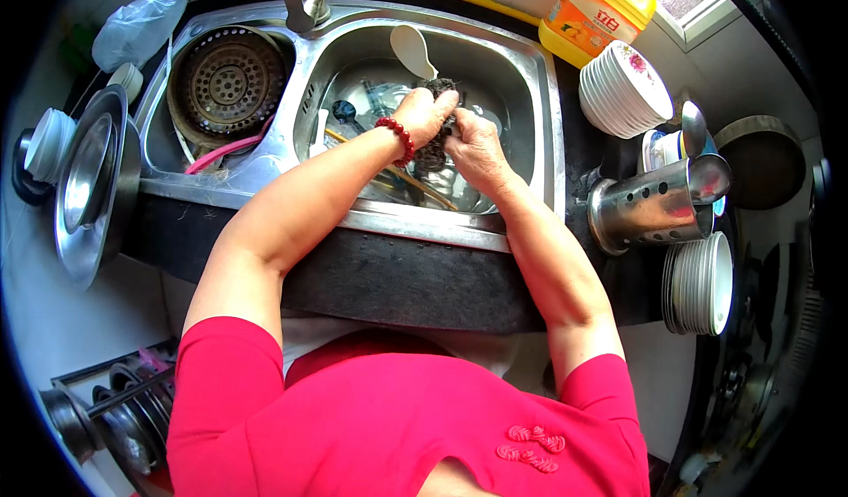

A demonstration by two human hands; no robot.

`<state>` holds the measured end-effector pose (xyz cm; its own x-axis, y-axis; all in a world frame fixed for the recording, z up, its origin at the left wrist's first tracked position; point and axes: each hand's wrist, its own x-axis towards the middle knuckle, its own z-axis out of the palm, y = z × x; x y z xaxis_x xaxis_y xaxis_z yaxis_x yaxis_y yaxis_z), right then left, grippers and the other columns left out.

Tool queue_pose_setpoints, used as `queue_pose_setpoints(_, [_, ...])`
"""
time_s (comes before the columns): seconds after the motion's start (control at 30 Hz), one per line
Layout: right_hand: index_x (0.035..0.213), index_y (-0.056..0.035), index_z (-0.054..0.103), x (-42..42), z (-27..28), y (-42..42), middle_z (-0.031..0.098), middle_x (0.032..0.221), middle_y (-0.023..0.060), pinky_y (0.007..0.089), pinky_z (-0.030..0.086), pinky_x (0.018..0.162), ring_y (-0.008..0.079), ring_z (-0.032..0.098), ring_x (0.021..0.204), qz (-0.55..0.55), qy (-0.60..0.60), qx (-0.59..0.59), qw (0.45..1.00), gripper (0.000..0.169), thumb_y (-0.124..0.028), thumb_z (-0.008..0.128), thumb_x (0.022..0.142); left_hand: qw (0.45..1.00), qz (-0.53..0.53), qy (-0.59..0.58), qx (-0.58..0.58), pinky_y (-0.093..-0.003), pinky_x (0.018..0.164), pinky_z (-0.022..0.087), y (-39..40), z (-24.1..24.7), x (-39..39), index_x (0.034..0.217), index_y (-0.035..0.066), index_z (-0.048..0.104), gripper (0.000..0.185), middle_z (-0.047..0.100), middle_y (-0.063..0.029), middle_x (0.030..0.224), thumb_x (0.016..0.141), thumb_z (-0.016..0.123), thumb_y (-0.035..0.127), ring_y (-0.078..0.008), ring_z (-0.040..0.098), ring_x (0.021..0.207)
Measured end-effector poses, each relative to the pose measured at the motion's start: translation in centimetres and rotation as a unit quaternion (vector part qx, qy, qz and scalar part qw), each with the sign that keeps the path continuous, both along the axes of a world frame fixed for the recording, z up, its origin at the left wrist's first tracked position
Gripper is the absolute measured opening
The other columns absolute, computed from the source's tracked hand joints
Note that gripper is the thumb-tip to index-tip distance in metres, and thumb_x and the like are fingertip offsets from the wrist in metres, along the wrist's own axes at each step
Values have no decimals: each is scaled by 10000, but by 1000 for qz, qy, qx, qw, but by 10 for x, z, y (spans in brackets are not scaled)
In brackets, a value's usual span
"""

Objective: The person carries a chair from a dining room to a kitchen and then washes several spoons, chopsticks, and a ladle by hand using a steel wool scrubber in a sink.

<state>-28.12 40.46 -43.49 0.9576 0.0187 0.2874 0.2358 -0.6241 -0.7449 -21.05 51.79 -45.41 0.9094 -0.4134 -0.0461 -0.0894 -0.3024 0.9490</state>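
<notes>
Over the right basin of a steel double sink [540, 132], my left hand [424, 116] and my right hand [478, 149] meet around a dark, fibrous scrubber [434, 154]. Each hand grips part of it; the fingers hide its middle. A pale plastic spoon or ladle [412, 50] juts up from behind my left hand, its lower end hidden, so I cannot tell whether it is held too. In the water below lie wooden chopsticks [424, 187], a dark spoon [344, 111] and other utensils, partly covered by my left arm.
A perforated metal strainer [230, 85] fills the left basin, beside a pink handle [228, 152]. Metal basins [89, 179] stand left. Stacked bowls [623, 93], a yellow detergent jug [593, 16], a perforated steel utensil holder [652, 199] and stacked dishes [695, 285] line the right. A faucet [305, 3] rises behind.
</notes>
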Motion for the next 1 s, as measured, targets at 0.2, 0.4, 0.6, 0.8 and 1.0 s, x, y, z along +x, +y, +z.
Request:
queue_pose_setpoints(0.2, [732,22,500,7,-6,-4,525,628,167,334,427,590,221,537,591,11,57,78,995,118,-45,556,651,984,59,-155,64,-445,634,423,2,4,15,703,-93,576,603,543,-303,691,866,397,459,-428,565,729])
queue_pose_setpoints(0.4, [867,9,566,2,-5,4,521,671,26,248,406,564,96,476,602,-21,31,4,999,175,-23,551,696,992,117,-54,10,-377,599,427,8,-10,33,741,-67,573,539,582,-179,671,886,418,429,-256,564,627])
queue_pose_setpoints(0.6, [884,-4,576,8,-8,-3,541,632,154,308,430,585,209,541,575,-75,-20,-44,996,206,4,521,685,860,55,338,-379,-352,620,500,15,-1,38,896,53,566,343,613,-108,767,918,395,350,-214,605,655])
queue_pose_setpoints(0.8, [883,1,564,9,-9,-5,549,690,177,314,431,623,243,557,628,-54,-76,-42,995,218,22,497,677,922,-31,299,-245,-281,578,494,14,18,15,953,66,566,344,612,-73,763,846,542,392,-167,596,636])
queue_pose_setpoints(1.0, [881,-5,563,7,-4,-5,549,731,183,317,434,652,261,567,688,10,-37,-13,999,238,33,513,652,997,69,-4,-20,-313,585,432,3,4,17,740,-40,589,324,574,-107,663,758,550,282,-148,542,638])
